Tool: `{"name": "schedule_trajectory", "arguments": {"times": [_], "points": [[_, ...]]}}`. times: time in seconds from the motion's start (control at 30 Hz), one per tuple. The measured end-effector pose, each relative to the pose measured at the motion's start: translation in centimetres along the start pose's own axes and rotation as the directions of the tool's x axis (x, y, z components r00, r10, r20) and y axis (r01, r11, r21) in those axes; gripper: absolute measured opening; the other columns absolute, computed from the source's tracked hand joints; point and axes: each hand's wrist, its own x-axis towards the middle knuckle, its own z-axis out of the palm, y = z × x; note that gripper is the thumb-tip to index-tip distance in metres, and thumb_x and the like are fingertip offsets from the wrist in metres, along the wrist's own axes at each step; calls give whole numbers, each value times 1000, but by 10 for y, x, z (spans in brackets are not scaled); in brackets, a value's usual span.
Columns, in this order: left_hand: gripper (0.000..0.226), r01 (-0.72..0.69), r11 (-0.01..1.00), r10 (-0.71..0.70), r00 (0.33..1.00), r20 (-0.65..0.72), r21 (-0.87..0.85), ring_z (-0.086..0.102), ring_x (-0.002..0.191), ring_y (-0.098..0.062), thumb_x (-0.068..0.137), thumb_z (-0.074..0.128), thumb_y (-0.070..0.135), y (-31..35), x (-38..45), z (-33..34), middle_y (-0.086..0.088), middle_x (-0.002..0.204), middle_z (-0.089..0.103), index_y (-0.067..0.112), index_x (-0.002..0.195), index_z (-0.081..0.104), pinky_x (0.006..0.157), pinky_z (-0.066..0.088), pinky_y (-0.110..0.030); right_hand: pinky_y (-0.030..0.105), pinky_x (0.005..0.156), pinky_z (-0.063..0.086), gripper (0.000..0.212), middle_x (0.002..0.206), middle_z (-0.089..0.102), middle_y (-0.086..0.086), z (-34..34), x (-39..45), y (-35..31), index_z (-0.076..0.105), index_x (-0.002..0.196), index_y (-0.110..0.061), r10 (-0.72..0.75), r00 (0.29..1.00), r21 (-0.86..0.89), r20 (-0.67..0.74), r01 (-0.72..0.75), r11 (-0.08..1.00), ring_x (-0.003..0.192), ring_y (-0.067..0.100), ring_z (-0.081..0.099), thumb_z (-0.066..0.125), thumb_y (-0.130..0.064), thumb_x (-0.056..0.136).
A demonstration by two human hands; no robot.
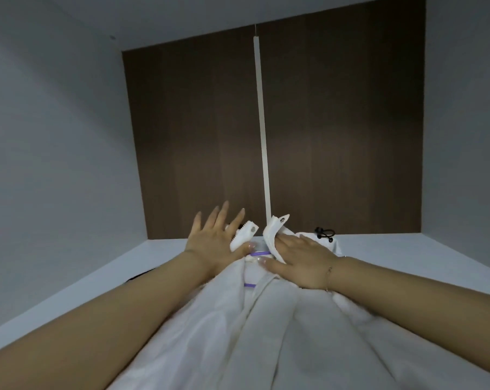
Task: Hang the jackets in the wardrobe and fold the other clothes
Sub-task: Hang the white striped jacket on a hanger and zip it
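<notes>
The grey left wall (55,136) of the wardrobe runs up the left side of the view, and the dark brown back panel (280,130) fills the middle, split by a thin white strip (262,122) running from top to bottom.

The left hand (213,240) is spread wide with the fingers apart and pointing toward the back panel. Only its thumb presses against a white toothed clip (242,236), which sits just beside the palm; the rest of the hand grips nothing.

Between the two hands a short purple bar (256,253) shows, and a second bit of purple (249,285) peeks out lower down from under the cloth; whether both belong to one hanger cannot be told.

The white jacket (266,333) lies draped from the hands down to the bottom edge of the view, in long folds, partly covering the pale wardrobe floor (97,280).

The right hand (303,261) lies flat and open on the top of the jacket, its fingers touching a second white toothed clip (276,235) that curves upward beside the strip. A thin bracelet (329,273) circles the wrist.

Behind that hand a small black cord with a toggle (324,232) rests on the white cloth near the back edge of the wardrobe floor.
</notes>
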Motion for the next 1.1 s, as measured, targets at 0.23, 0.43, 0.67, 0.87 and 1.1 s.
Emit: {"name": "schedule_trajectory", "arguments": {"times": [0.23,0.43,0.67,0.87,1.1], "points": [[66,-32,999,29,984,-176,-17,-2,151,-19,93,3,64,-23,-93,-73,-1,165,-6,39,154,-6,121,1,-47,41,121,8,82,164,3,4,-59,-59,-58,-1,156,-14,175,984,-267,-47,-181,947,150,18,9,14,-67,95],[69,-116,991,130,932,-339,61,-1,152,-21,91,-10,59,-15,-218,-113,-5,165,2,34,155,-1,121,3,-48,40,122,4,73,164,1,-2,-72,-175,-136,0,156,-24,125,977,-393,-171,-184,901,150,16,6,10,-63,96],[61,-136,951,41,946,-322,-278,10,151,-22,100,11,54,0,-367,-99,-5,163,14,30,156,18,122,7,-47,36,122,0,67,164,7,-1,-4,-312,-230,12,156,-25,96,947,-271,-306,-183,945,151,17,4,17,-58,98],[43,-145,803,-56,947,-316,-578,46,134,-31,100,49,36,24,-467,-52,-12,145,49,13,136,55,107,40,-51,41,107,39,42,135,53,2,85,-381,-283,56,133,-14,221,815,133,-535,-177,975,126,19,47,61,-30,94],[41,58,494,-249,965,-77,-867,45,130,-16,93,61,30,40,-525,-12,1,139,50,21,133,54,108,38,-37,16,59,41,32,80,55,-11,142,-362,-327,54,94,-32,672,664,685,-329,-322,653,69,5,55,64,-59,81]]}}
